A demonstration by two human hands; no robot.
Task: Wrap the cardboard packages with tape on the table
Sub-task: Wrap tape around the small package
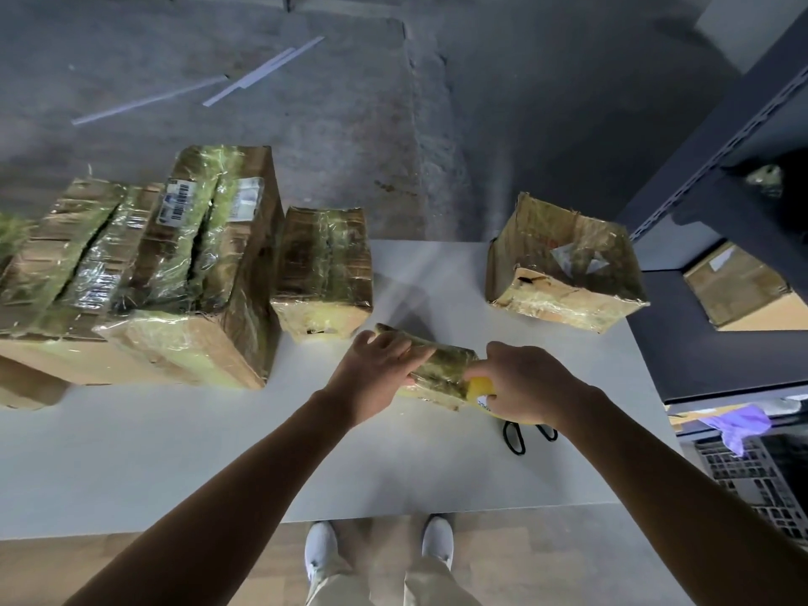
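Taped boxes on a white table.
Big boxes sit at the left, a middle box just beside them, a right box well apart, a small pack in front, scissors near it.

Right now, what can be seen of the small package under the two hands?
The small package is a flat, oblong cardboard parcel, brown under a glossy, wrinkled skin of clear tape. It lies flat on the white table, angled with its far end to the left. The left hand rests on its top; the right hand holds a yellow tape roll against its near right end.
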